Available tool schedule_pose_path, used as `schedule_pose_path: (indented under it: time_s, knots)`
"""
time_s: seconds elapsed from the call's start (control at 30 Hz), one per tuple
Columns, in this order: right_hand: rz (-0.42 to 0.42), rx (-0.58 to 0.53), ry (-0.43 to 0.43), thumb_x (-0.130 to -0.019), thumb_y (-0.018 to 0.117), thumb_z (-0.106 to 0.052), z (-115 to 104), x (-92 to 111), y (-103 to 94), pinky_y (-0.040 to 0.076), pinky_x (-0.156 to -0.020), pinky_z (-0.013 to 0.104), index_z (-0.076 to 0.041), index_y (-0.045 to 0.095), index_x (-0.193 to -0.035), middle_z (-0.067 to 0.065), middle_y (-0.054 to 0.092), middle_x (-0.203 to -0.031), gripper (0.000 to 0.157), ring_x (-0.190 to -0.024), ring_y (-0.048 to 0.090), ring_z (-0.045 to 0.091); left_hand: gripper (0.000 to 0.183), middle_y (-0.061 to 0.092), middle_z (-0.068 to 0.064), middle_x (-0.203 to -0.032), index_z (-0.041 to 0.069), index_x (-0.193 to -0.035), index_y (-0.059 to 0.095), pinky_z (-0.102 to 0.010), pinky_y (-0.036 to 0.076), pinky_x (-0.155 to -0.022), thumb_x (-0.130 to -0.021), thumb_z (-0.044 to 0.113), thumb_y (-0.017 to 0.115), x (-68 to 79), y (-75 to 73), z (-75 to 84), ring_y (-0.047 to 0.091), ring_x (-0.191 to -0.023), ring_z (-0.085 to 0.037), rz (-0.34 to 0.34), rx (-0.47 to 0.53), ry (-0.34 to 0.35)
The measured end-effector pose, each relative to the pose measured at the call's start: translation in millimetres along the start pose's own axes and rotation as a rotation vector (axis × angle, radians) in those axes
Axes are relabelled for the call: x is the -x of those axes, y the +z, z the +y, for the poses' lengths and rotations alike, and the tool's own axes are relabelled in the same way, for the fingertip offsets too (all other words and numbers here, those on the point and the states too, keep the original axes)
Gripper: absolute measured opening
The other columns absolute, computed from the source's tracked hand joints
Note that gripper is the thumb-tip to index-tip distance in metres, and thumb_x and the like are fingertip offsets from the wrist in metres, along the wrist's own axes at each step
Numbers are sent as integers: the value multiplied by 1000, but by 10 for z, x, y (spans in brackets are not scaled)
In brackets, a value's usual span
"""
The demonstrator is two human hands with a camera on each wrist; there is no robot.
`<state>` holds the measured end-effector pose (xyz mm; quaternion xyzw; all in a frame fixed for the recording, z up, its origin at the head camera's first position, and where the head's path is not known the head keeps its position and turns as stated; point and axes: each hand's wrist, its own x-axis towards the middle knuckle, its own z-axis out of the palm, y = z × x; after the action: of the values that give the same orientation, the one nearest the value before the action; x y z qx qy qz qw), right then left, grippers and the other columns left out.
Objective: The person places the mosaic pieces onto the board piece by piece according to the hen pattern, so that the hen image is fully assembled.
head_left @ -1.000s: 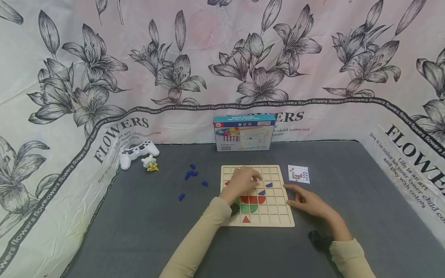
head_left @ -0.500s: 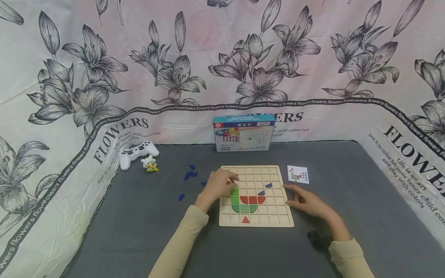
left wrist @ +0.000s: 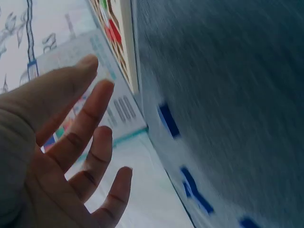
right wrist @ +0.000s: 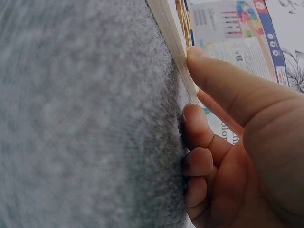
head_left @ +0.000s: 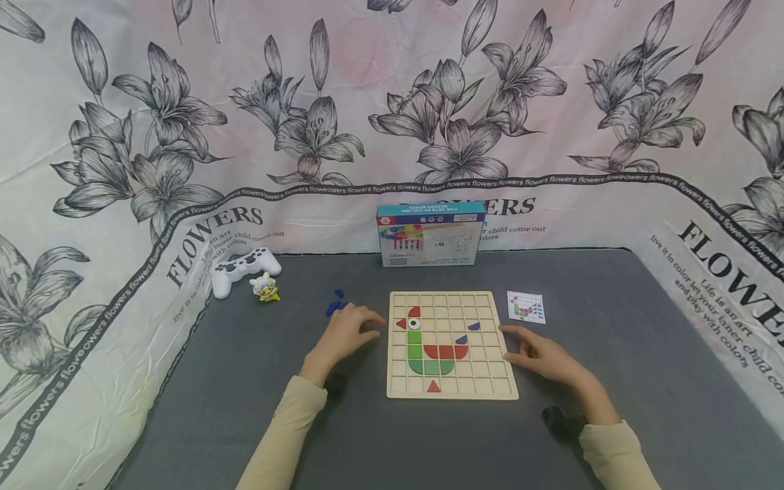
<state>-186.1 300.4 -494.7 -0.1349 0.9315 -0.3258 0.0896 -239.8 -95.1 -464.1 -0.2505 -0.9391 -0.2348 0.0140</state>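
Observation:
A wooden grid board (head_left: pixel 485 382) lies on the dark grey table, bearing red, green and blue flat shapes and a white eye tile (head_left: pixel 414 323) arranged like a bird. Left of the board, my left hand (head_left: pixel 343 333) hovers with loosely bent fingers and nothing between them. Loose blue half-round pieces (head_left: pixel 333 308) lie just beyond it; some are hidden behind the hand, and the left wrist view shows one blue piece (left wrist: pixel 168 120) apart from the fingers. With thumb and forefinger, my right hand (head_left: pixel 547 355) touches the board's right edge, its other fingers curled on the table.
A small pattern card (head_left: pixel 525 307) lies right of the board's far corner. Behind the board stands a printed box (head_left: pixel 431 237) against the flowered cloth. A white game controller (head_left: pixel 246 269) and a small yellow-and-white figurine (head_left: pixel 265 288) sit at the back left.
My left hand has moved left off the board to beside the blue pieces, uncovering the eye tile and the red pieces near it. The right hand has stayed at the board's edge.

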Motion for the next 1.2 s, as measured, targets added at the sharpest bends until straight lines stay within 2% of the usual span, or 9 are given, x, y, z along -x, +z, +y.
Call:
schedule_pose_path:
  time_s: [0.2,0.4,0.57,0.63,0.8,0.97,1.2]
  knots:
    - [2,-5,-9,-85,66,-36,0,-4,5,32,-49,23,-17,44,-136,-2,46,-71,59,-56,39,7,22,66,4,-90,17,-102,71,-48,36,-87,-80,17,72,146,-135,-176,54,-93,-20,-29,7,-4]
    - [-1,-3,-2,-85,65,-37,-7,-6,1,32,-50,23,-17,44,-136,-1,46,-72,59,-56,39,7,21,67,4,-89,15,-100,71,-48,36,-85,-79,16,73,322,-233,-332,52,-88,-18,-59,-11,-29]
    - [-1,-3,-2,-85,66,-36,-7,-4,1,32,-50,23,-17,44,-137,-1,46,-72,60,-56,39,7,22,66,4,-90,15,-100,71,-47,36,-84,-78,17,73,447,-244,-484,50,-88,-18,-67,-15,-46]
    - [0,-3,-8,-85,66,-36,-2,-2,2,32,-50,23,-16,43,-137,-1,46,-71,60,-56,39,7,23,66,5,-89,15,-99,71,-45,36,-81,-76,15,75,487,-235,-547,49,-87,-17,-45,-31,-32]
    - [-1,-4,-7,-85,66,-36,0,5,3,32,-49,23,-16,43,-137,-2,46,-71,60,-55,39,7,25,66,3,-88,15,-98,71,-45,35,-78,-74,14,76,570,-272,-650,48,-85,-17,-20,-36,-31]
    - [11,0,-9,-85,66,-35,-3,11,7,32,-49,22,-16,44,-136,-3,46,-70,59,-55,39,6,26,66,2,-94,16,-101,71,-50,35,-82,-75,16,75,625,-345,-714,50,-90,-20,-49,-24,-72]
    - [15,4,-18,-85,65,-34,-9,16,10,32,-49,22,-15,44,-136,-3,46,-70,59,-55,39,5,25,65,2,-95,17,-98,72,-55,37,-82,-75,7,74,660,-396,-779,50,-93,-24,-68,-56,-135]
